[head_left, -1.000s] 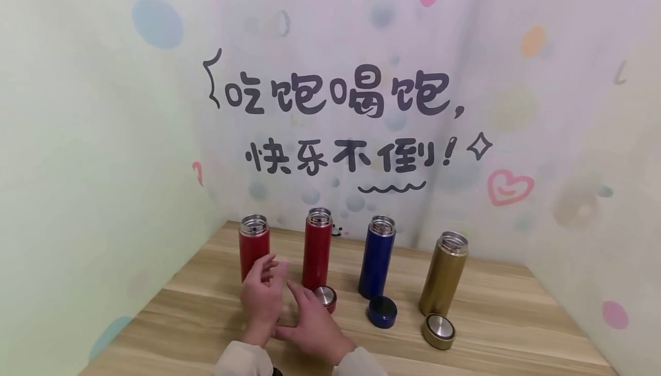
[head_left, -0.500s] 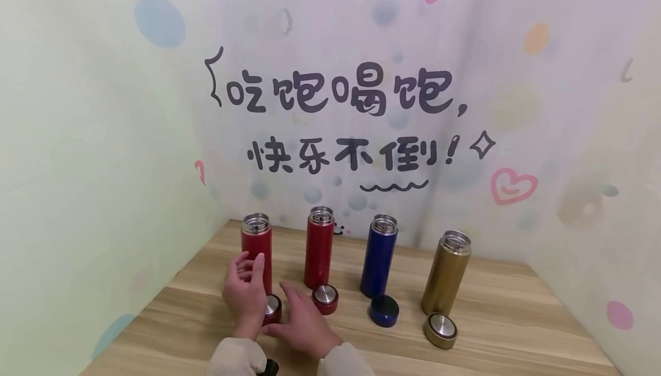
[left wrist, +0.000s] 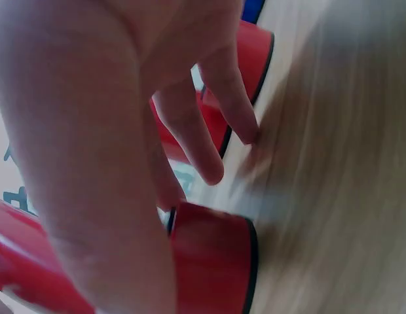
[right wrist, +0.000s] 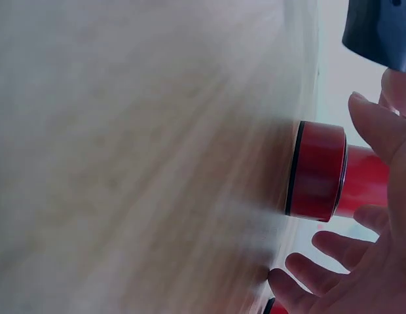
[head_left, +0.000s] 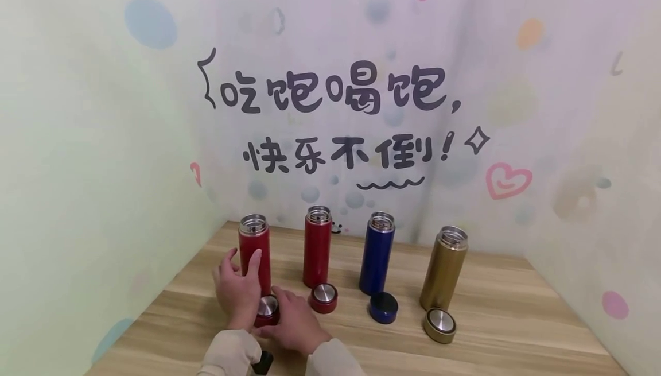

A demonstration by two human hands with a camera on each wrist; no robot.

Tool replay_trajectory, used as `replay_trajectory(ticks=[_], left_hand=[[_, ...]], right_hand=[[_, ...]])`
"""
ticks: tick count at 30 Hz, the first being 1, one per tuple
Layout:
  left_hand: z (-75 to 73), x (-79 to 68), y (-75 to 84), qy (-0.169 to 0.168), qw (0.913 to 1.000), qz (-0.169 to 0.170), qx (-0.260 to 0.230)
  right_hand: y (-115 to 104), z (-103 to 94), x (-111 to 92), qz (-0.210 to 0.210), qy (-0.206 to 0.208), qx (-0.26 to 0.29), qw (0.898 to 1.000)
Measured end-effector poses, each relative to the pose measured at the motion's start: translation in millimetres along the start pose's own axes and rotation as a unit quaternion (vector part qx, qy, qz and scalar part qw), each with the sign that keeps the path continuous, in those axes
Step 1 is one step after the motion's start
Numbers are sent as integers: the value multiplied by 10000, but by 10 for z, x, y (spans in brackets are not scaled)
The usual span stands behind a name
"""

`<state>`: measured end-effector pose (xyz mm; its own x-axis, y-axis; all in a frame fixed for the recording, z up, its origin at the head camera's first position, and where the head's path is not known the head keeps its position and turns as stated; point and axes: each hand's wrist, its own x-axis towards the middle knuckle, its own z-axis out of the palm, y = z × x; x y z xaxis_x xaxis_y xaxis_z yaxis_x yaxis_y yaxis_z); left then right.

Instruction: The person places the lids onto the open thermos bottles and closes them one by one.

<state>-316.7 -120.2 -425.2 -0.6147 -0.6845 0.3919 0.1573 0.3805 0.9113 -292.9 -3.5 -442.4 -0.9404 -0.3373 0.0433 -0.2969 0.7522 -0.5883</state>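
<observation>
While the near red lid (head_left: 268, 306) sits on the worktop (head_left: 480, 281), steel disc facing up, the right hand (head_left: 296, 321) is around it, thumb on the near side and fingers (head_left: 279, 295) on the far side. From the right wrist, those fingers look spread, with a gap between thumb and fingers and the lid standing in front of that gap; whether they touch it, I cannot tell. This lid is just in front of the leftmost red bottle (head_left: 265, 264), which stands upright with its steel mouth bare.

Tilted up at the wrist, the left hand (head_left: 236, 294) is left of the lid. Its thumb rises across the front of that bottle and its other fingers are loosely bent at the bottle's left side, holding nothing that I can see; contact with the bottle is unclear. Both forearms come in from the near edge in pale sleeves (head_left: 334, 359).

To the right stand a second red bottle (head_left: 317, 252), a blue bottle (head_left: 377, 258) and a gold bottle (head_left: 444, 270), all uncapped, each with a matching lid in front
</observation>
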Motion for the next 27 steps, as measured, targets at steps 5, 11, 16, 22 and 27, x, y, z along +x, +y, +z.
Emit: replay_trajectory(ticks=[5,11,16,22,27], left_hand=[[-1,52,-50,-106,9996,19,252],[9,106,-95,-929,9954,-63,-209],[24,118,-135,-1386,9878,-196,-686],[32,134,-155,-1423,9860,-264,-830],[42,148,-156,-1438,9859,-296,-808]], right_hand=[[-4,28,47,-36,-162,-222,9996],[-6,79,134,-81,-261,-465,9985],[-2,101,170,-108,-328,-695,9970],[-2,81,169,-74,-376,-874,9954],[10,77,189,-104,-365,-981,9945]])
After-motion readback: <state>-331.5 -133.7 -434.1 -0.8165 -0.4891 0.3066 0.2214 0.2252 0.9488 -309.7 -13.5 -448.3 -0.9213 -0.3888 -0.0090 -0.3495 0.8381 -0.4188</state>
